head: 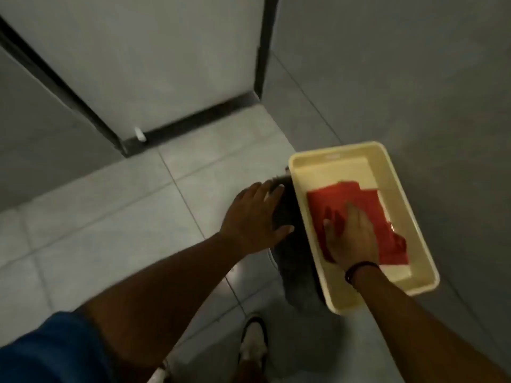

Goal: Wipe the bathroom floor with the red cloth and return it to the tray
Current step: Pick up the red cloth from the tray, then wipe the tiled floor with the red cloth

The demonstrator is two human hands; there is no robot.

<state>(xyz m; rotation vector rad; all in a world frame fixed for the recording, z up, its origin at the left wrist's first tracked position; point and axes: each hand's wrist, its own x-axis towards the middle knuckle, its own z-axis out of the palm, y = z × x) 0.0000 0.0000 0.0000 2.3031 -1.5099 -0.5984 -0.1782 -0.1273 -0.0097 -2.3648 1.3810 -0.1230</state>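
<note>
A red cloth (367, 205) lies folded inside a cream plastic tray (420, 236), on top of something white. The tray rests at the right, raised above the floor on a dark object. My right hand (351, 239) lies flat on the near part of the red cloth, fingers spread and pointing away from me; whether it grips the cloth I cannot tell. My left hand (254, 217) hovers to the left of the tray with fingers apart, over the dark object, holding nothing.
A dark rounded object (293, 258) sits under the tray's left side. Pale floor tiles (116, 217) spread left and forward. A white door (154, 56) with a dark frame stands ahead, grey walls either side. My shoe (254, 344) is at the bottom.
</note>
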